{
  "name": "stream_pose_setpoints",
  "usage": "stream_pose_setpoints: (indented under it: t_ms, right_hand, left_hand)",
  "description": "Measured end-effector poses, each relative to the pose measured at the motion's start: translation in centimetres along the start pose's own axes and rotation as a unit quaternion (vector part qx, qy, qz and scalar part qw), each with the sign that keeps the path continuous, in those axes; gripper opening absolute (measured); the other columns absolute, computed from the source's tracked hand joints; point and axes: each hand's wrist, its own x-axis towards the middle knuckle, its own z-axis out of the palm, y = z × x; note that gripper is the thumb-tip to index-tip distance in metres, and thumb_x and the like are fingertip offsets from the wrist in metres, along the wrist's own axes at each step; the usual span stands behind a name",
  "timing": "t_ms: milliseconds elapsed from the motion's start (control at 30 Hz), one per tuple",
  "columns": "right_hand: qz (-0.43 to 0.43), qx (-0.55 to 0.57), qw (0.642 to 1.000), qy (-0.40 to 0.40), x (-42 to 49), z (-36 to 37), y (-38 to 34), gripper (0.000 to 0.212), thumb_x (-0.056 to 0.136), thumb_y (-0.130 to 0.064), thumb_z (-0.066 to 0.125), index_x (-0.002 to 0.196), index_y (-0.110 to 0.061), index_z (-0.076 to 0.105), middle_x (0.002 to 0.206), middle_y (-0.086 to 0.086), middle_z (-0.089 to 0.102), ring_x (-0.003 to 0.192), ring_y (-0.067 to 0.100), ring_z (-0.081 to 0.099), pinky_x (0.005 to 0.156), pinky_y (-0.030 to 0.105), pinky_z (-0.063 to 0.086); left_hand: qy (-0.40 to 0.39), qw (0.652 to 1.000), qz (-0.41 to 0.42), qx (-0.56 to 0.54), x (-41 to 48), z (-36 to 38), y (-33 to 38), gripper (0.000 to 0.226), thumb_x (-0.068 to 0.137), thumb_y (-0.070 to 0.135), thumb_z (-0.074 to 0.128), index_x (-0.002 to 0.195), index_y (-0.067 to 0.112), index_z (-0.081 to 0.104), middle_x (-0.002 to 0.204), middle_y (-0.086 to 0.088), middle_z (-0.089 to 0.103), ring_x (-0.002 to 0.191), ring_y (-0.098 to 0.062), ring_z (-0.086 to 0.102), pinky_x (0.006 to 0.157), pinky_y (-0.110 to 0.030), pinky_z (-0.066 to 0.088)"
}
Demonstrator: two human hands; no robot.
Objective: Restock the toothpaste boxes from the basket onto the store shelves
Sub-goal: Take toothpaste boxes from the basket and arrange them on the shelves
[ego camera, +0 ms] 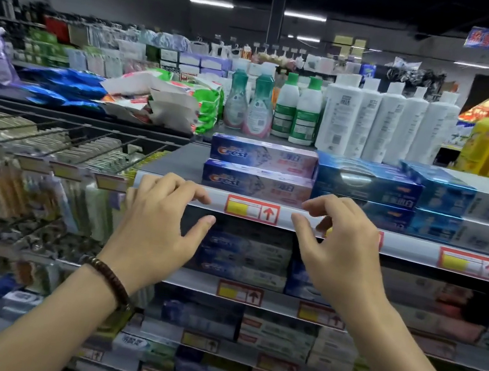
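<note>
Two Crest toothpaste boxes (pixel 260 170) lie stacked on the upper shelf (pixel 172 161), right behind its front rail. My left hand (pixel 161 223) hovers just in front of and below their left end, fingers curled and apart, holding nothing. My right hand (pixel 339 251) floats in front of the rail below their right end, also empty with fingers spread. A stack of blue toothpaste boxes (pixel 367 187) sits to the right of the Crest boxes. The basket is out of view.
White bottles (pixel 384 125) and green-capped bottles (pixel 297 109) stand on the top ledge behind. Hanging toothbrush racks (pixel 45 156) fill the left. Lower shelves (pixel 249 261) hold more toothpaste boxes. Price tags (pixel 252 209) line the rails.
</note>
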Motion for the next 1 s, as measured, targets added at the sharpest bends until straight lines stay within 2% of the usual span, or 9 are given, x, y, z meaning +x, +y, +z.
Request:
stream_pose_setpoints:
  t_ms: [67, 433, 567, 667, 767, 833, 1000]
  right_hand:
    - [0.003, -0.012, 1.0, -0.004, 0.3, 1.2, -0.8, 0.013, 0.096, -0.032, 0.075, 0.105, -0.025, 0.068, 0.098, -0.013, 0.061, 0.083, 0.005, 0.056, 0.074, 0.015, 0.042]
    - [0.009, -0.089, 0.996, -0.015, 3.4, 1.7, -1.9, 0.016, 0.094, -0.029, 0.076, 0.108, -0.024, 0.07, 0.097, -0.01, 0.065, 0.093, 0.013, 0.06, 0.087, 0.035, 0.054]
    - [0.012, -0.113, 0.993, -0.019, 5.3, 0.9, -0.9, 0.022, 0.094, -0.027, 0.077, 0.114, -0.022, 0.071, 0.102, -0.01, 0.064, 0.098, 0.013, 0.057, 0.089, 0.03, 0.048]
    - [-0.002, -0.129, 0.991, -0.033, 7.2, 0.5, -0.1, 0.023, 0.094, -0.027, 0.077, 0.114, -0.02, 0.071, 0.103, -0.006, 0.065, 0.104, 0.017, 0.055, 0.09, 0.029, 0.041]
    - [-0.019, -0.139, 0.989, -0.055, 9.2, 0.2, 0.2, 0.022, 0.096, -0.027, 0.073, 0.116, -0.02, 0.068, 0.105, -0.002, 0.065, 0.108, 0.024, 0.053, 0.092, 0.036, 0.044]
    - [-0.022, -0.152, 0.985, -0.076, 10.7, 0.1, 0.4, 0.027, 0.1, -0.029, 0.068, 0.125, -0.02, 0.066, 0.11, 0.0, 0.066, 0.113, 0.027, 0.051, 0.097, 0.041, 0.045]
    - [-0.045, -0.211, 0.963, -0.159, 15.0, 0.6, 0.2, 0.043, 0.102, -0.04, 0.062, 0.141, -0.023, 0.058, 0.131, 0.003, 0.064, 0.128, 0.031, 0.046, 0.109, 0.05, 0.042]
  left_hand:
    - [-0.01, 1.0, 0.006, -0.007, 0.5, 0.0, -1.7, 0.02, 0.095, 0.05, 0.066, 0.111, 0.037, 0.063, 0.108, 0.014, 0.055, 0.113, -0.018, 0.044, 0.09, -0.041, 0.035]
    - [-0.051, 0.995, 0.037, -0.072, 4.8, 0.7, -5.4, 0.027, 0.09, 0.05, 0.066, 0.114, 0.039, 0.061, 0.11, 0.014, 0.053, 0.111, -0.017, 0.048, 0.092, -0.038, 0.039]
    - [-0.06, 0.992, 0.033, -0.105, 6.1, 1.5, -5.4, 0.03, 0.091, 0.047, 0.069, 0.118, 0.039, 0.058, 0.114, 0.013, 0.053, 0.11, -0.016, 0.052, 0.095, -0.043, 0.049]
    - [-0.056, 0.989, 0.005, -0.138, 7.0, 1.9, -5.2, 0.036, 0.091, 0.042, 0.074, 0.121, 0.036, 0.057, 0.118, 0.012, 0.052, 0.113, -0.011, 0.051, 0.098, -0.035, 0.046]
    - [-0.049, 0.988, -0.028, -0.145, 8.3, 2.2, -4.9, 0.046, 0.089, 0.04, 0.079, 0.127, 0.033, 0.054, 0.123, 0.009, 0.053, 0.111, -0.008, 0.053, 0.096, -0.027, 0.043]
    - [-0.046, 0.987, -0.048, -0.145, 9.2, 2.5, -4.8, 0.057, 0.087, 0.041, 0.081, 0.135, 0.03, 0.052, 0.127, 0.006, 0.054, 0.112, -0.01, 0.055, 0.095, -0.027, 0.042]
    - [-0.067, 0.978, -0.112, -0.161, 11.1, 3.8, -4.8, 0.092, 0.08, 0.047, 0.087, 0.155, 0.033, 0.036, 0.146, 0.003, 0.052, 0.124, -0.014, 0.057, 0.106, -0.044, 0.052]
